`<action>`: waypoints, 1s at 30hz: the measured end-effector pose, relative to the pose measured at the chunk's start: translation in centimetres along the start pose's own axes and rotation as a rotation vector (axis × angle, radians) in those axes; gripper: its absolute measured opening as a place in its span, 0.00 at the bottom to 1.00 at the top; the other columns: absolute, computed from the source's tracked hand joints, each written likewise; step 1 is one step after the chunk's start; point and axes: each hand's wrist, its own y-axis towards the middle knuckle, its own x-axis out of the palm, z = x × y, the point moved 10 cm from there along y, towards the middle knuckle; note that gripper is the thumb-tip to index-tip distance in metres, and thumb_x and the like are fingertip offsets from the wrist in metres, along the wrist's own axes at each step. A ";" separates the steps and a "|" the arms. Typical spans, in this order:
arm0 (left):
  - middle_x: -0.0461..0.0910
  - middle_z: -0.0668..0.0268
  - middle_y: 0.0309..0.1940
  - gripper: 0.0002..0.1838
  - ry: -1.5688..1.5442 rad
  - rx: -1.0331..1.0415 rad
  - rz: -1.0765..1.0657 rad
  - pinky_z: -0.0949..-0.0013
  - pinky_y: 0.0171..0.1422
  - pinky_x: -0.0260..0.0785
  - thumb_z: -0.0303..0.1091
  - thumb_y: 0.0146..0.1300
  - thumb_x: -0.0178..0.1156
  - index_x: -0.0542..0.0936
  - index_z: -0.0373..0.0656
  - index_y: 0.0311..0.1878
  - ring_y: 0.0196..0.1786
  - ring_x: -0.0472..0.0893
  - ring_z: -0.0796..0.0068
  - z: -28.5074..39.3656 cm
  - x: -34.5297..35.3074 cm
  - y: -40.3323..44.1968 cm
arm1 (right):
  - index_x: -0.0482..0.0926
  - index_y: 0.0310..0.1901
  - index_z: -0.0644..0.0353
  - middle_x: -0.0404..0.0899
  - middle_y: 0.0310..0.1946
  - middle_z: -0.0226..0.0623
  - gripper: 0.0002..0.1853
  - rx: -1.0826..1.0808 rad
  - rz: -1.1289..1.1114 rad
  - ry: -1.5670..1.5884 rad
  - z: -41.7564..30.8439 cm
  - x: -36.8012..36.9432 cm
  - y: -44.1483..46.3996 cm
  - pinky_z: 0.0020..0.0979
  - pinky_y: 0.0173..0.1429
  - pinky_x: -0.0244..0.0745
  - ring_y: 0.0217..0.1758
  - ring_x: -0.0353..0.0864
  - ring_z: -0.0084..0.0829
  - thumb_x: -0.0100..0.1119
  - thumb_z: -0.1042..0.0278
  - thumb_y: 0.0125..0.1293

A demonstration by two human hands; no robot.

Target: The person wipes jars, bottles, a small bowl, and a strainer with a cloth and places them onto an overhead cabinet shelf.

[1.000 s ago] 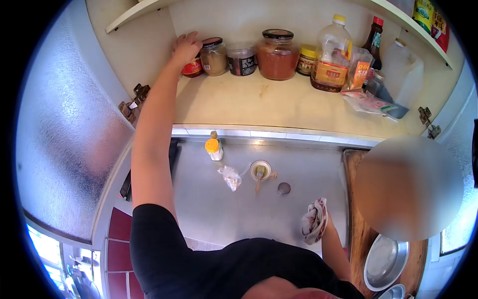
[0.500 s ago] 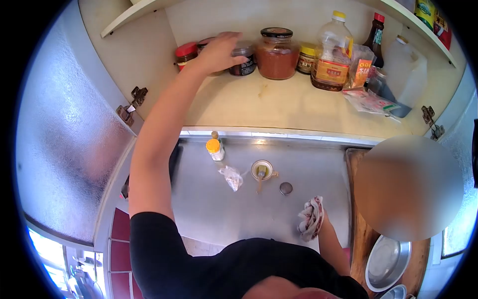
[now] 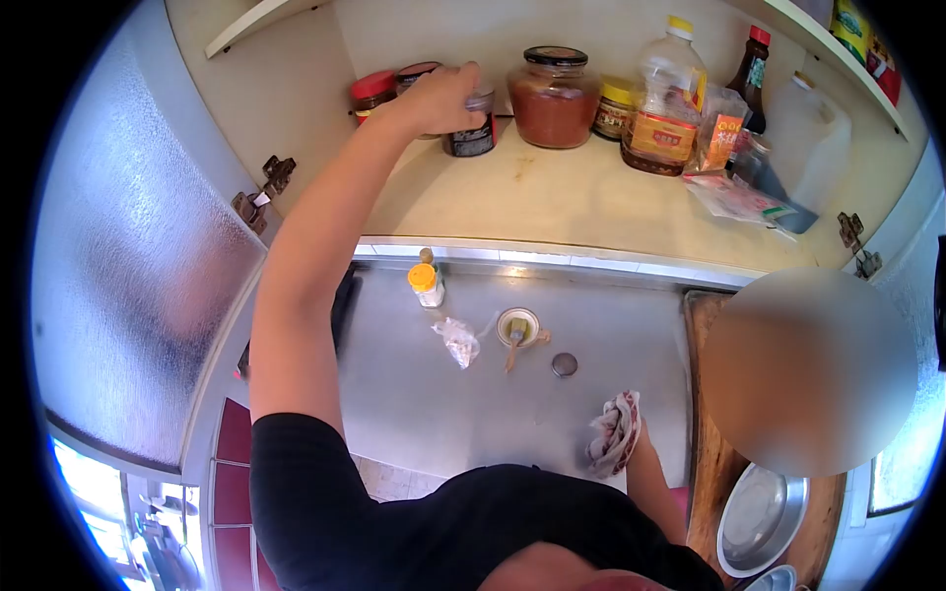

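Observation:
High in the cabinet, my left hand grips a black-labelled jar near its top, the fingers curled over the lid side. Part of that jar is covered by the hand. Just behind and left of it stand a red-lidded jar and a dark-lidded jar, partly hidden by my wrist. Low on the right, my right hand is closed on a crumpled cloth with a red pattern, which hides most of the fingers.
Along the cabinet shelf stand a large jar of reddish-brown contents, an oil bottle and a plastic jug. On the metal counter are a yellow-capped bottle, plastic bag, brush in a cup and round lid.
My left hand has closed on the black-labelled jar, which has shifted forward and slightly left on the shelf. My right hand keeps the cloth in about the same place.

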 end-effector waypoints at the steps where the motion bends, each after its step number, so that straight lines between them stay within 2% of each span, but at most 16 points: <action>1: 0.77 0.51 0.44 0.31 0.038 0.003 0.029 0.56 0.55 0.67 0.41 0.52 0.64 0.66 0.40 0.57 0.53 0.74 0.50 -0.2 -0.6 -0.7 | 0.71 0.30 0.53 0.70 0.24 0.30 0.12 -0.030 0.007 0.002 -0.4 0.7 -0.3 0.34 0.24 0.66 0.24 0.70 0.28 0.55 0.54 0.62; 3: 0.76 0.51 0.49 0.34 0.114 0.012 0.077 0.56 0.59 0.66 0.39 0.52 0.63 0.63 0.42 0.62 0.57 0.72 0.49 -0.6 -1.5 -3.4 | 0.70 0.29 0.53 0.69 0.23 0.30 0.12 0.013 0.026 0.033 -0.7 2.0 -2.3 0.34 0.22 0.64 0.22 0.69 0.28 0.53 0.55 0.63; 4: 0.74 0.51 0.51 0.37 0.158 -0.067 0.001 0.55 0.61 0.65 0.40 0.52 0.63 0.61 0.43 0.65 0.58 0.71 0.49 -1.7 -1.4 -4.1 | 0.70 0.28 0.53 0.69 0.23 0.30 0.12 0.038 0.032 0.053 -0.6 2.7 -3.0 0.34 0.21 0.62 0.21 0.68 0.28 0.53 0.56 0.63; 6: 0.72 0.52 0.56 0.41 0.245 -0.227 -0.155 0.54 0.64 0.63 0.41 0.52 0.63 0.58 0.44 0.69 0.62 0.68 0.48 -3.9 -1.2 -5.6 | 0.71 0.30 0.53 0.69 0.24 0.30 0.08 -0.022 -0.166 -0.285 0.9 0.4 2.5 0.32 0.25 0.65 0.23 0.68 0.27 0.51 0.61 0.65; 9: 0.70 0.48 0.58 0.41 0.439 -0.350 -0.003 0.54 0.64 0.64 0.41 0.50 0.63 0.58 0.44 0.68 0.61 0.70 0.49 -6.0 -2.0 -5.9 | 0.71 0.30 0.53 0.68 0.23 0.29 0.06 -0.150 -0.298 -0.519 1.5 -0.7 5.3 0.32 0.26 0.66 0.23 0.66 0.26 0.50 0.65 0.65; 10: 0.69 0.47 0.58 0.42 0.375 -0.348 0.060 0.55 0.63 0.65 0.41 0.50 0.64 0.58 0.44 0.68 0.61 0.70 0.49 -6.2 -2.4 -5.4 | 0.70 0.30 0.53 0.67 0.23 0.29 0.06 -0.203 -0.315 -0.548 1.1 -0.5 5.6 0.32 0.26 0.65 0.22 0.66 0.26 0.49 0.66 0.65; 12: 0.69 0.44 0.57 0.42 0.241 -0.336 0.180 0.55 0.61 0.67 0.42 0.50 0.65 0.59 0.43 0.68 0.60 0.71 0.47 -6.5 -3.0 -3.6 | 0.71 0.29 0.53 0.68 0.22 0.30 0.08 -0.086 -0.228 -0.317 2.1 -1.6 6.3 0.32 0.25 0.66 0.22 0.66 0.27 0.50 0.64 0.65; 13: 0.69 0.43 0.57 0.42 0.186 -0.330 0.154 0.56 0.60 0.68 0.42 0.49 0.65 0.60 0.43 0.67 0.59 0.71 0.47 -7.4 -2.1 -2.3 | 0.71 0.29 0.54 0.68 0.22 0.30 0.08 -0.027 -0.181 -0.202 2.3 -1.4 5.5 0.33 0.25 0.66 0.21 0.67 0.28 0.50 0.62 0.65; 16: 0.69 0.40 0.55 0.41 0.070 -0.306 0.101 0.57 0.57 0.70 0.44 0.48 0.67 0.63 0.41 0.65 0.58 0.72 0.46 -8.7 -0.1 0.5 | 0.68 0.25 0.52 0.63 0.19 0.29 0.09 0.000 -0.030 -0.089 0.0 1.9 -0.9 0.32 0.19 0.58 0.17 0.61 0.25 0.53 0.65 0.62; 18: 0.69 0.39 0.54 0.40 0.077 -0.285 0.093 0.57 0.55 0.71 0.46 0.48 0.69 0.65 0.40 0.63 0.57 0.72 0.47 -7.7 0.3 1.4 | 0.68 0.26 0.52 0.64 0.19 0.29 0.09 0.022 -0.023 -0.101 0.4 1.0 -0.3 0.32 0.19 0.58 0.16 0.61 0.26 0.52 0.63 0.63; 21: 0.71 0.42 0.53 0.38 0.007 -0.294 0.236 0.55 0.55 0.70 0.51 0.49 0.68 0.68 0.39 0.59 0.57 0.72 0.49 -5.3 -0.1 1.5 | 0.70 0.27 0.53 0.65 0.20 0.31 0.09 0.043 -0.016 -0.023 0.9 0.0 0.2 0.32 0.20 0.60 0.16 0.63 0.28 0.52 0.61 0.63; 24: 0.67 0.44 0.54 0.42 0.069 -0.325 0.221 0.56 0.58 0.70 0.56 0.46 0.69 0.68 0.51 0.64 0.50 0.76 0.42 -4.4 0.9 2.7 | 0.71 0.28 0.54 0.67 0.20 0.32 0.11 0.003 0.036 0.020 1.1 -1.2 0.8 0.33 0.21 0.62 0.17 0.66 0.29 0.53 0.59 0.63; 27: 0.67 0.45 0.54 0.40 0.104 -0.330 0.248 0.54 0.58 0.70 0.56 0.49 0.68 0.68 0.51 0.64 0.51 0.74 0.40 -4.2 0.6 2.5 | 0.72 0.29 0.54 0.69 0.21 0.33 0.12 -0.018 0.009 -0.001 0.9 -1.7 1.2 0.34 0.21 0.64 0.18 0.68 0.30 0.53 0.55 0.63; 30: 0.67 0.48 0.54 0.38 0.140 -0.389 0.234 0.53 0.58 0.69 0.54 0.49 0.67 0.68 0.52 0.64 0.56 0.72 0.44 -4.4 0.1 1.8 | 0.72 0.30 0.54 0.70 0.23 0.32 0.13 -0.050 -0.096 -0.098 0.9 -1.7 2.2 0.33 0.23 0.66 0.20 0.69 0.30 0.53 0.53 0.64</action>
